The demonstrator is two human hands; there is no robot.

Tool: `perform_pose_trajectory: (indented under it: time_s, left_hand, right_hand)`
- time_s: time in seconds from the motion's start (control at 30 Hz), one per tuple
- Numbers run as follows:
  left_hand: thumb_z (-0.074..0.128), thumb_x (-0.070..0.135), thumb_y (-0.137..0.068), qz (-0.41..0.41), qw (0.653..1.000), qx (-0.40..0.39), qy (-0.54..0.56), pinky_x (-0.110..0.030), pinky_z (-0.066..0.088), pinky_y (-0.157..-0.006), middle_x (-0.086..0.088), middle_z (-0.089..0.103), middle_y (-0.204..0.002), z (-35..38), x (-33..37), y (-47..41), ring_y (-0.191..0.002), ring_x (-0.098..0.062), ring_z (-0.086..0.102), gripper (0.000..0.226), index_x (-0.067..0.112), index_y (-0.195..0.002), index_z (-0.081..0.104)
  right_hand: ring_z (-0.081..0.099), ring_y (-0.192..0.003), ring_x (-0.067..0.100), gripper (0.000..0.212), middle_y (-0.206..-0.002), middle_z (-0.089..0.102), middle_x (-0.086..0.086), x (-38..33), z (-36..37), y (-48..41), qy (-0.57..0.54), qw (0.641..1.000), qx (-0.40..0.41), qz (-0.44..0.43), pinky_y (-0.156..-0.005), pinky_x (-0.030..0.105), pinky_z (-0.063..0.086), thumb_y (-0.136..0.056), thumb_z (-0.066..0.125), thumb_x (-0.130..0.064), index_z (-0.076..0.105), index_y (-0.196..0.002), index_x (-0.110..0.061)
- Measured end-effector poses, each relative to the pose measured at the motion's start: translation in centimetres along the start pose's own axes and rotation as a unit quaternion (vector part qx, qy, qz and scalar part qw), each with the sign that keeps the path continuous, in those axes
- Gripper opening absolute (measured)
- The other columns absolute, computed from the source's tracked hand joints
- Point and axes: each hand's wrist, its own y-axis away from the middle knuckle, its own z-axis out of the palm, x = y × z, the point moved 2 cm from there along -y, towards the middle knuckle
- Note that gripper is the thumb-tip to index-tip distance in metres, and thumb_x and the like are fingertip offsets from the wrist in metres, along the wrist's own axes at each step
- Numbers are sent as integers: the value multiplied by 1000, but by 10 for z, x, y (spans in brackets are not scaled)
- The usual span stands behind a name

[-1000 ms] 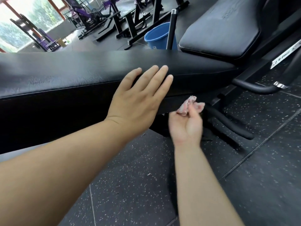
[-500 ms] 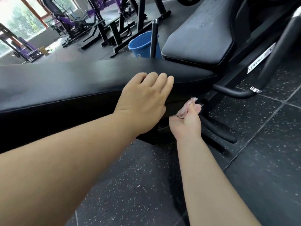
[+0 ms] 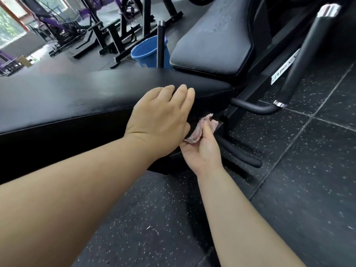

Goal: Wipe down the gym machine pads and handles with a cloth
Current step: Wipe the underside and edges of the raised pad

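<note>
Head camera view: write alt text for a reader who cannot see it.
A person's left hand rests on the edge of a long black bench pad while the right hand holds a crumpled pink cloth just below that edge. A blue bucket stands behind the pad.

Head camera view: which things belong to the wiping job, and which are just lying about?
In the job:
cloth, held in the right hand
bench pad, under the left hand
seat pad
handle

Lying about:
blue bucket
purple machines
</note>
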Motion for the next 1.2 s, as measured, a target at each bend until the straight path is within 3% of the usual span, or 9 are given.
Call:
perform_pose_trajectory:
  time_s: [0.17, 0.3, 0.53, 0.67, 0.8, 0.93, 1.03, 1.1, 1.2]
  left_hand:
    - [26, 37, -88, 4, 1000, 10, -14, -36, 41, -100, -9, 61, -134, 3, 1, 1, -115, -27, 61, 64, 8, -139, 52]
    - [28, 35, -89, -2, 1000, 23, -18, -37, 41, -101, -10, 61, -133, 5, 2, 1, -114, -29, 60, 62, 6, -139, 52]
    - [29, 35, -89, -4, 1000, 12, -20, -39, 42, -98, -12, 60, -131, 6, 3, 0, -110, -31, 60, 62, 4, -139, 50]
    - [32, 33, -86, -11, 1000, 17, -10, -39, 42, -95, -12, 62, -129, 6, 3, -1, -106, -31, 61, 61, 4, -136, 52]
    - [35, 32, -86, -10, 1000, 19, 1, -41, 44, -93, -14, 62, -127, 5, 4, -1, -103, -33, 61, 60, 2, -135, 52]
    - [32, 32, -87, -10, 1000, 3, 6, -42, 43, -90, -14, 61, -125, 6, 4, -2, -101, -33, 61, 61, 1, -135, 51]
    - [26, 33, -86, -17, 1000, -5, 5, -41, 44, -91, -12, 62, -123, 3, 5, -3, -101, -32, 60, 63, 2, -136, 50]
    - [22, 36, -85, -6, 1000, -17, 9, -39, 45, -92, -10, 62, -123, 3, 5, -4, -103, -29, 61, 66, 4, -136, 51]
    - [23, 38, -82, 14, 999, -23, 20, -36, 45, -94, -8, 65, -123, -1, 5, -2, -107, -25, 63, 69, 8, -134, 56]
  right_hand:
    - [64, -102, 23, 16, -95, 74, 4, -19, 2, -10, -23, 999, 25, -28, -105, 48, 45, -101, 53, -39, 62, -99, -26]
    - [66, -110, 25, 16, -118, 71, 9, -37, -4, -22, 15, 998, 48, -50, -87, 43, 55, -100, 58, -36, 64, -106, -22]
    - [67, -102, 25, 23, -102, 75, 9, -36, -4, -20, -13, 997, 55, -44, -87, 41, 53, -102, 53, -34, 69, -107, -17]
    - [62, -74, 15, 51, -63, 70, -3, -33, -6, -9, 7, 999, 46, -14, -81, 36, 49, -107, 41, -23, 72, -67, -24]
    - [60, -88, 16, 21, -88, 66, 2, -52, -14, -19, 28, 993, 92, -66, -88, 36, 50, -101, 51, -10, 68, -105, -21]
    - [43, -93, 24, 11, -81, 48, 0, -44, -16, -26, 2, 997, 76, 26, -99, 42, 45, -74, 67, -33, 77, -75, -28]
    - [52, -98, 17, 20, -102, 55, 6, -20, -10, 5, 69, 993, 88, -33, -86, 27, 56, -99, 55, -11, 59, -117, -4]
    - [60, -101, 17, 17, -116, 60, 9, 0, -4, 18, 48, 995, 84, 12, -83, 29, 55, -102, 55, -14, 59, -118, -12]
    - [71, -81, 19, 18, -94, 74, 10, 15, 10, 42, 30, 996, 56, 59, -76, 34, 58, -103, 53, -22, 65, -112, -11]
